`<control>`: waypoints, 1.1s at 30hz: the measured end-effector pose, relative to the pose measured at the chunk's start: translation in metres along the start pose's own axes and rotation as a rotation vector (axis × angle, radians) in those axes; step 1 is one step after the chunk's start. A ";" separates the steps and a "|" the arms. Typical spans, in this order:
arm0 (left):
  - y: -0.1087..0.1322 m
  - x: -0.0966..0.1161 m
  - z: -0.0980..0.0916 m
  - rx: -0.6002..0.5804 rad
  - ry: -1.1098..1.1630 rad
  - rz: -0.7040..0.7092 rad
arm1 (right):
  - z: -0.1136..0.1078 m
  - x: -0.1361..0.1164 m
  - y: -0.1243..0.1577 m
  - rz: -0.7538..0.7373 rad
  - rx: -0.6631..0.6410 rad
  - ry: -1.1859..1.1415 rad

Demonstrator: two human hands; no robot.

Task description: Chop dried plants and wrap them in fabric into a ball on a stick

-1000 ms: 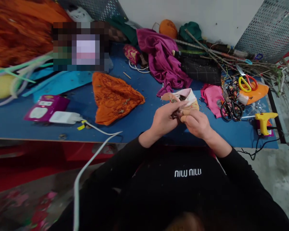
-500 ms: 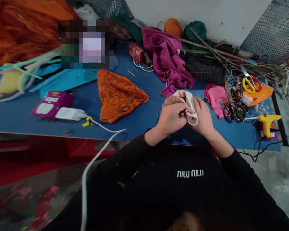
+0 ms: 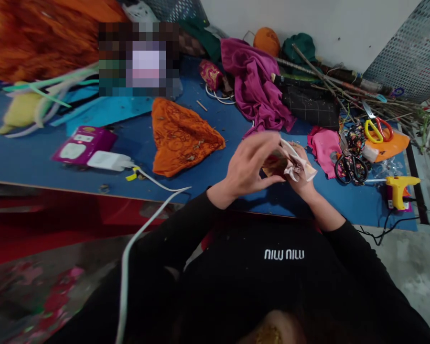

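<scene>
Over the front of the blue table, my right hand point(image 3: 303, 187) is closed on a crumpled pale pink cloth point(image 3: 298, 168), which bunches up past the fingers. My left hand point(image 3: 245, 165) is just left of it, thumb and fingers parted in a wide curve. A brownish thing point(image 3: 275, 164) shows between the left thumb and fingers, next to the cloth; its kind is unclear, and I see no firm grip on it. An orange patterned cloth point(image 3: 182, 138) lies to the left of my hands. To their right is a bright pink cloth piece point(image 3: 324, 145).
Black-handled scissors point(image 3: 351, 168), red-and-yellow scissors point(image 3: 379, 129) and a yellow glue gun point(image 3: 399, 188) lie at the right. Behind are a magenta cloth point(image 3: 251, 86) and dry twigs point(image 3: 372, 98). A purple power strip point(image 3: 82, 145) and white cable point(image 3: 129, 253) are on the left.
My left fingers have let go of the pale cloth and spread apart, moving slightly up and left. The cloth now sits crumpled in my right hand. The view has shifted slightly.
</scene>
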State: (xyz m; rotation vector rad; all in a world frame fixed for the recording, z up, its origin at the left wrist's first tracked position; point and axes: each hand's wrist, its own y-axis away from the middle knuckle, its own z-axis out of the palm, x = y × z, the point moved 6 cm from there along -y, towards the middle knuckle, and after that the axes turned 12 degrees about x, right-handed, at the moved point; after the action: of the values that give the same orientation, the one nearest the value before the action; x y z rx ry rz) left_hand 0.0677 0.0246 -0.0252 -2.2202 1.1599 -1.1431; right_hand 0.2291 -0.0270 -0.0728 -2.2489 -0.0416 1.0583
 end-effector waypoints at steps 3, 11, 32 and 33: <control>-0.012 -0.035 0.007 -0.112 0.088 -0.216 | 0.000 0.002 0.000 0.026 -0.006 0.020; -0.033 -0.063 0.027 -0.308 0.155 -0.474 | -0.002 0.000 -0.003 -0.011 -0.064 0.096; -0.053 0.003 0.007 -0.099 0.261 -0.254 | 0.018 0.020 -0.034 0.247 -0.052 0.003; -0.054 -0.002 0.003 -0.068 0.214 -0.257 | 0.015 0.024 -0.040 0.290 -0.032 -0.033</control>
State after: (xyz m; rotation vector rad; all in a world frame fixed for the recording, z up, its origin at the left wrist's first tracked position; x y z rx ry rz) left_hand 0.0966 0.0573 0.0065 -2.3985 1.0268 -1.4956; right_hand 0.2437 0.0200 -0.0733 -2.3133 0.2624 1.2528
